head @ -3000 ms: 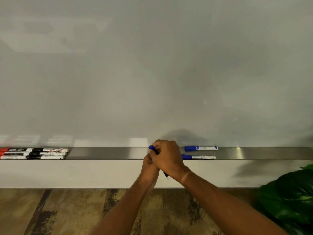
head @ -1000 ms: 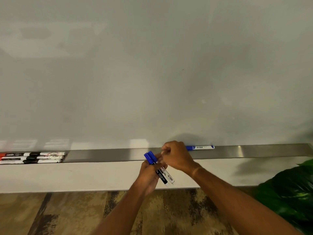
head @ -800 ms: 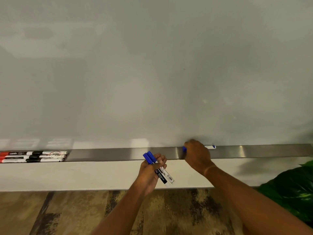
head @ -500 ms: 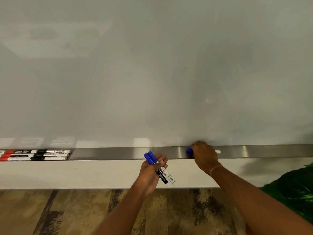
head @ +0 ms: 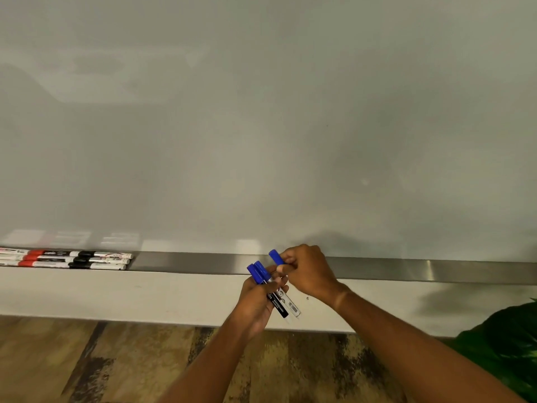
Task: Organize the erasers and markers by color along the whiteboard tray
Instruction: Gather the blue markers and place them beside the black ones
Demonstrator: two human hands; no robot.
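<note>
My left hand [head: 258, 298] grips two blue-capped markers [head: 258, 273], caps up and barrels slanting down to the right. My right hand [head: 308, 271] holds a third blue marker [head: 276, 256] by its barrel, cap pointing up-left, right beside the left hand's pair. Both hands hover in front of the steel whiteboard tray [head: 406, 269]. At the tray's far left lie several red-capped and black-capped markers [head: 72, 259] in rows. No eraser is in view.
The whiteboard [head: 261, 126] fills the upper view. Below the tray runs a white wall strip, then a wood-pattern floor [head: 87, 362]. A green leafy plant [head: 505, 341] stands at the lower right.
My right hand picked the last blue marker off the tray and carried it left to the left hand's pair. That stretch of tray now has no marker on it.
</note>
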